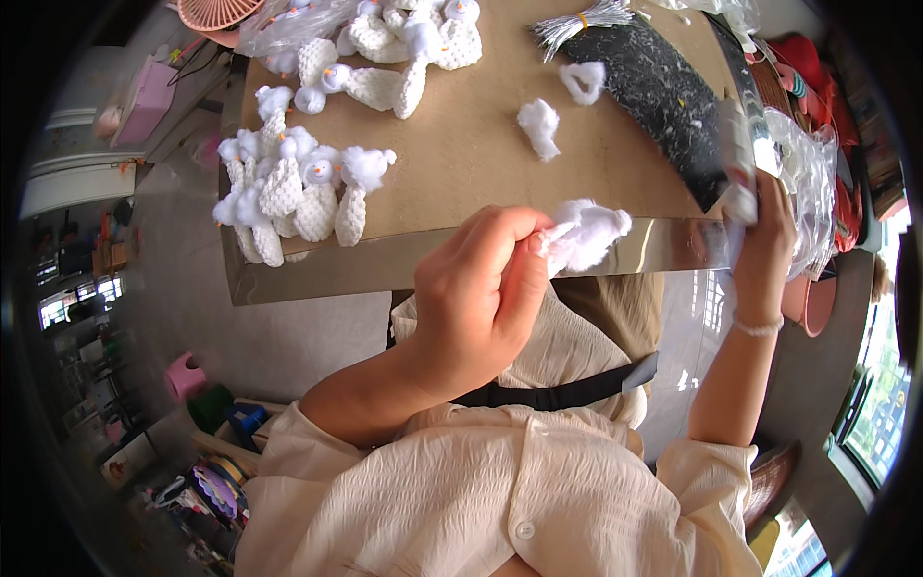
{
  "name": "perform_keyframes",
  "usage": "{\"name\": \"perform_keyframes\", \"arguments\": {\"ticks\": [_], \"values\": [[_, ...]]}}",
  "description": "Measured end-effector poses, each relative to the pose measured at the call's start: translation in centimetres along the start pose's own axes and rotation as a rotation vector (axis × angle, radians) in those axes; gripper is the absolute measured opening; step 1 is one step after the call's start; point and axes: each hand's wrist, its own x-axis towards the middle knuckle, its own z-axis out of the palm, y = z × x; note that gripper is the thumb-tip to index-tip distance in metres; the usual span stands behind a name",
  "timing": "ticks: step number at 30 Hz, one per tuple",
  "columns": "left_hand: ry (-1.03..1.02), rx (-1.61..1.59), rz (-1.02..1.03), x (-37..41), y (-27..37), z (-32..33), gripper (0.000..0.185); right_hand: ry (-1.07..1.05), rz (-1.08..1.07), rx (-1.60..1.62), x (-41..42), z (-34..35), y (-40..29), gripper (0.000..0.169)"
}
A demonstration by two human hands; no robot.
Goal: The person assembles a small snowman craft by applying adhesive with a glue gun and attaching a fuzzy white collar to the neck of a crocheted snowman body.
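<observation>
My left hand [479,288] pinches a white fluffy tuft [588,234] between thumb and fingertips, over the front edge of the table [433,173]. Off to the right, my right hand [771,223] is closed around a whitish elongated tool [739,169], too blurred to name. A loose clump of white fluff [539,128] and a small fluffy white ring [583,81] lie on the brown tabletop. At the left corner sits a group of white knitted snowman figures [288,180] with orange noses and fluffy trim. More snowman figures [404,50] lie farther back.
A black mat [649,94] strewn with white fibres curves along the table's right side. Silver wires [584,23], tied in a bundle, rest at its far end. Clear plastic bags [804,180] bulge beyond the right edge. A pink fan [216,13] stands at far left.
</observation>
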Motion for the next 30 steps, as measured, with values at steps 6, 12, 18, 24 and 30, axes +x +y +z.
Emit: {"name": "perform_keyframes", "arguments": {"ticks": [6, 12, 18, 24, 30], "values": [[0.016, 0.06, 0.088, 0.3, -1.2, 0.4, 0.008, -0.299, -0.024, 0.734, -0.3, -5.6, -5.1, 0.035], [0.007, 0.151, 0.182, 0.6, -0.9, 0.5, 0.01, -0.448, -0.322, 0.52, 0.4, -5.7, -8.1, 0.043], [-0.033, 0.203, 0.236, 0.3, -0.8, 0.3, 0.016, -0.437, -0.382, 0.426, 0.8, -5.4, -8.9, 0.034], [-0.037, 0.232, 0.258, 0.2, -0.6, 0.0, 0.015, -0.411, -0.371, 0.359, 0.8, -5.8, -9.1, 0.033], [-0.04, 0.198, 0.218, 0.2, -0.5, 0.1, 0.014, -0.392, -0.388, 0.327, 0.6, -6.2, -8.7, 0.03]]}}
